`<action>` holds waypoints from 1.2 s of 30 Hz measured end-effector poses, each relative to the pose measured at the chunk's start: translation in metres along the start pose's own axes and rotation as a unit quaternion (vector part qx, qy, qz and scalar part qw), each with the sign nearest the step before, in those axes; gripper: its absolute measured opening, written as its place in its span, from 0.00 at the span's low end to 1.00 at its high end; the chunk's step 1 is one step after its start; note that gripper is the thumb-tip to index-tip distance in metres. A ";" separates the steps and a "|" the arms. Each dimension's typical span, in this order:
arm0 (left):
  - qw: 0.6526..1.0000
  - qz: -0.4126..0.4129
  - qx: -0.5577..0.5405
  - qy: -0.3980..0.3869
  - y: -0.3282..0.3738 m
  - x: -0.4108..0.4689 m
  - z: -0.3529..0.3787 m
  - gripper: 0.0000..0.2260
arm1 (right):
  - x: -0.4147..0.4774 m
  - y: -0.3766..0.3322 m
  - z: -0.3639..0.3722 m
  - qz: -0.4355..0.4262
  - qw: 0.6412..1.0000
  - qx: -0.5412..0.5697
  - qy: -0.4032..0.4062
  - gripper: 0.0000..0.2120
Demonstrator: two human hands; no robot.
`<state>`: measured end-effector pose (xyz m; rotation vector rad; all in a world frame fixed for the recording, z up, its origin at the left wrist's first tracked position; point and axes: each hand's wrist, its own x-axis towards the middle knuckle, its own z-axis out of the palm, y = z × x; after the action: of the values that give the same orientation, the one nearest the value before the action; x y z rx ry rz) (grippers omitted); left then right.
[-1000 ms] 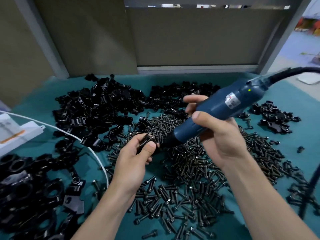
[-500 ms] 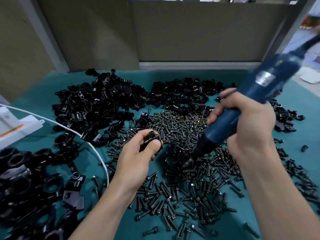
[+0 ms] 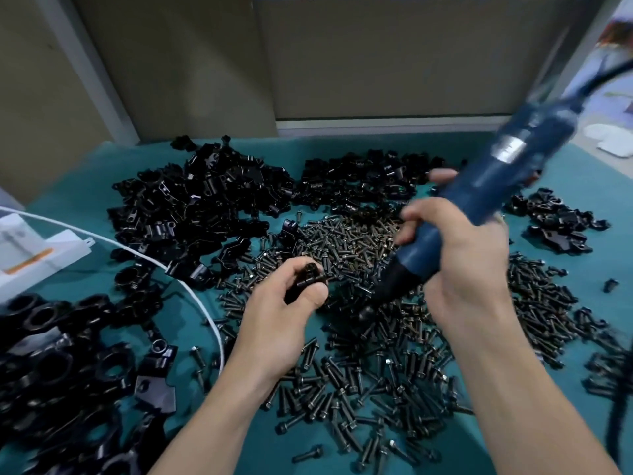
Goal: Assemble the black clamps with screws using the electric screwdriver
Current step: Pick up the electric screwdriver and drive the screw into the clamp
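Note:
My left hand [image 3: 284,313] pinches a small black clamp [image 3: 306,277] between thumb and fingers, just above the screw pile. My right hand [image 3: 455,258] grips the blue electric screwdriver [image 3: 479,200], which tilts up to the right. Its black tip [image 3: 368,311] points down into the heap of black screws [image 3: 394,337] to the right of the clamp. The screwdriver is motion-blurred. A large pile of loose black clamps [image 3: 205,207] lies at the back left.
Larger black ring clamps [image 3: 51,365] crowd the near left. A white cable [image 3: 191,289] curves across the teal mat from a white box [image 3: 30,255] at the left edge. More clamps [image 3: 555,221] sit at the right. A grey partition wall stands behind.
My right hand swung the screwdriver away from the clamp, tilted it steeper and lowered its tip into the screw pile. The left hand kept the clamp nearly still.

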<state>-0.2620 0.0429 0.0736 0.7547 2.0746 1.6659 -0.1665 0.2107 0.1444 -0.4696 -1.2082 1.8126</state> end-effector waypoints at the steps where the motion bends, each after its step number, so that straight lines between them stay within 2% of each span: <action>1: 1.000 0.003 0.009 -0.003 0.001 -0.001 0.000 0.11 | 0.004 0.002 -0.005 0.027 0.997 0.056 0.035 0.16; 5: 0.998 0.017 0.055 -0.013 0.003 -0.002 0.000 0.10 | 0.010 0.012 -0.017 0.125 0.959 0.230 0.114 0.10; 11: 0.991 0.042 0.125 -0.034 0.003 -0.002 0.002 0.08 | 0.018 0.013 -0.018 0.139 0.937 0.291 0.132 0.11; 20: 0.992 0.055 0.094 -0.061 0.001 -0.007 0.005 0.04 | 0.021 0.010 -0.025 0.101 0.937 0.304 0.142 0.08; 36: 0.993 0.019 0.116 -0.023 -0.001 -0.008 0.005 0.05 | 0.017 0.021 -0.018 0.091 0.931 0.319 0.154 0.10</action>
<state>-0.2532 0.0415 0.0713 0.9004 2.2583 1.4267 -0.1726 0.2315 0.1200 -0.4692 -0.3305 2.0649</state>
